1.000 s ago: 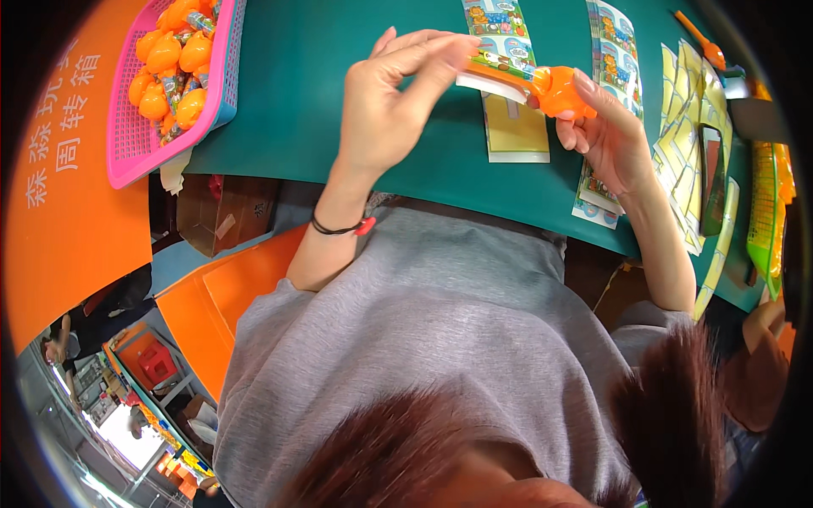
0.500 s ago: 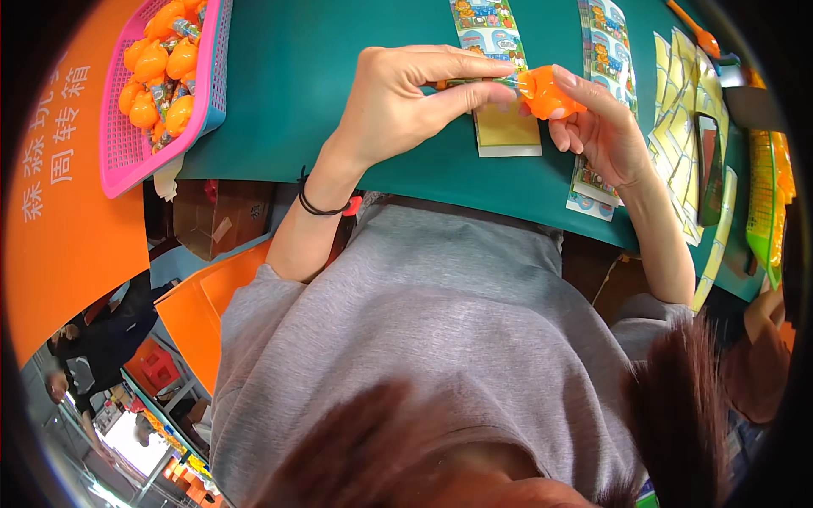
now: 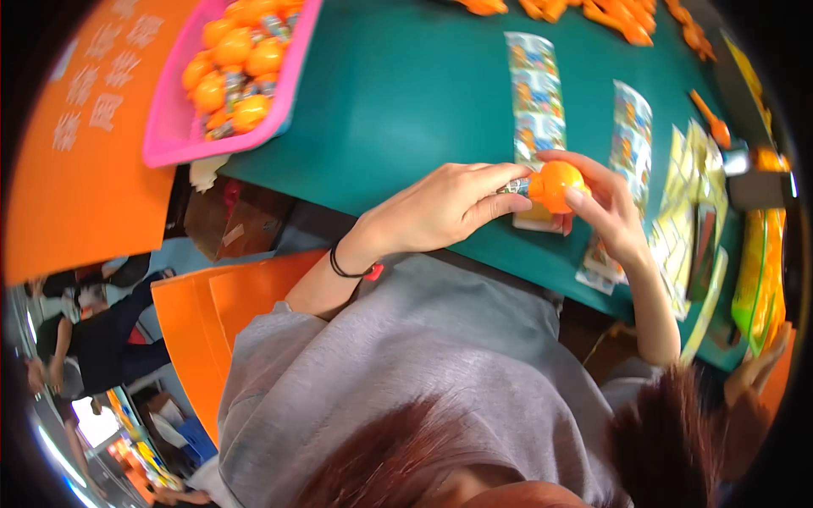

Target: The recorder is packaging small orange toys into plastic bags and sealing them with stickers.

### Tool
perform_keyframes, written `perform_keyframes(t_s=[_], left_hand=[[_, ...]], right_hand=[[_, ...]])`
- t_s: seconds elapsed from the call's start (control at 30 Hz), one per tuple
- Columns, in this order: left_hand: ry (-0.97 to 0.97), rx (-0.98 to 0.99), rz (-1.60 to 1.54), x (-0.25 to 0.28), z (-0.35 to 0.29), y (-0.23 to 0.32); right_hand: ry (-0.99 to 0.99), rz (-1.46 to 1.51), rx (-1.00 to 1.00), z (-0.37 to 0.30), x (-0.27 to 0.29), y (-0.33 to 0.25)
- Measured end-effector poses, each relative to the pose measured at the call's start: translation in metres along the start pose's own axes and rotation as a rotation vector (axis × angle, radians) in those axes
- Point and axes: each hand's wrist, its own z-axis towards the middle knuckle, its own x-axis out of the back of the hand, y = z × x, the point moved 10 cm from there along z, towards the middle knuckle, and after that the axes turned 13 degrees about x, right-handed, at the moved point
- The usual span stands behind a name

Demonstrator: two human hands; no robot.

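Observation:
Over the near edge of the green table, both hands are on one orange plastic toy (image 3: 561, 181) with a smooth round head. My left hand (image 3: 440, 207) pinches its narrow stem, where a patterned label (image 3: 515, 187) shows between thumb and forefinger. Closed about the round head is my right hand (image 3: 611, 207), thumb below and fingers above and behind. Just beyond the toy lies a strip of printed stickers (image 3: 535, 97), its lower end partly covered by the hands. A second sticker strip (image 3: 632, 135) lies to the right of it.
At the left stands a pink basket (image 3: 159, 152) of round-headed orange toys (image 3: 233, 49). Loose orange parts (image 3: 622, 19) lie at the far edge. Yellowish backing strips (image 3: 673, 212) and a green-yellow bag (image 3: 756, 279) are at the right. Other people stand at far left.
The view has shifted, so the table and hands sit lower in it. The toy has been turned in my hands, its smooth round side now facing up; the left hand still grips the stem end.

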Motion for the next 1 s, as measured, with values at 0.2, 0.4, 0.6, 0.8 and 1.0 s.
perform_keyframes(t_s=[0.2,0.4,0.6,0.8,1.0], left_hand=[[1.120,0.124,0.553,0.245,-0.093,0.006],[1.314,0.109,1.209,0.281,-0.079,-0.019],[0.545,0.063,0.143,0.119,-0.004,0.007],[0.113,0.282,-0.108,0.015,0.018,-0.026],[-0.040,0.308,-0.501,-0.022,0.022,-0.031]], right_hand=[[0.041,-0.766,0.240,0.051,0.047,-0.035],[0.087,-1.282,0.347,0.145,0.105,0.003],[-0.027,-0.708,0.203,0.174,0.118,0.016],[0.160,0.064,0.197,0.145,0.120,-0.013],[0.310,0.181,0.159,0.117,0.121,-0.007]])
